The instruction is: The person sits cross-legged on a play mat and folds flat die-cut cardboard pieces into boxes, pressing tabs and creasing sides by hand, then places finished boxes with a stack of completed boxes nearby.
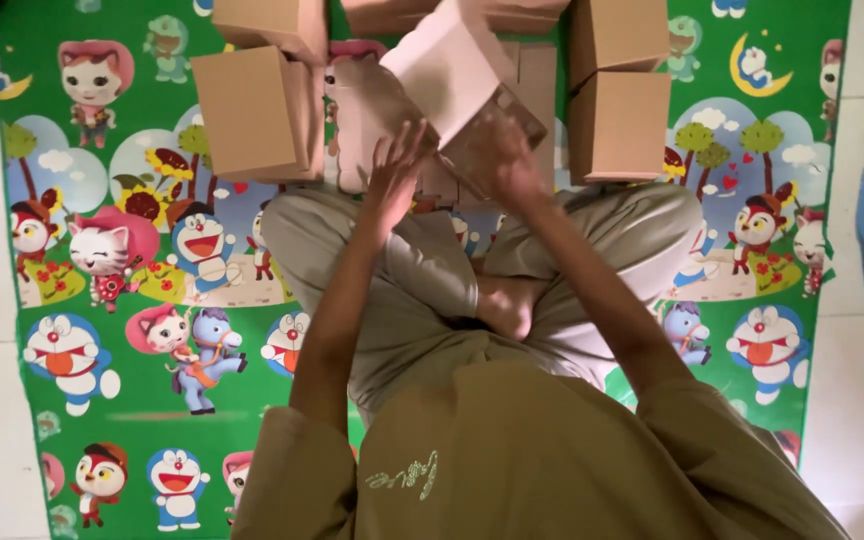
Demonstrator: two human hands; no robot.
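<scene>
Head view looks straight down on a person sitting cross-legged on a green cartoon-printed mat (pixel 122 420). Both hands are raised over the knees, working a partly folded cardboard box (pixel 457 75) near the mat's far edge, about midway along it. The left hand (pixel 395 172) has its fingers spread open, palm pressed flat against the box's near left side. The right hand (pixel 505 160) wraps around the box's lower right edge — gripping it, though motion blur hides the fingertips. The box is tilted, one pale panel facing up. Finished brown boxes sit around it: one (pixel 257 112) toward the far left, another (pixel 619 125) just right — more lie along the far edge.
</scene>
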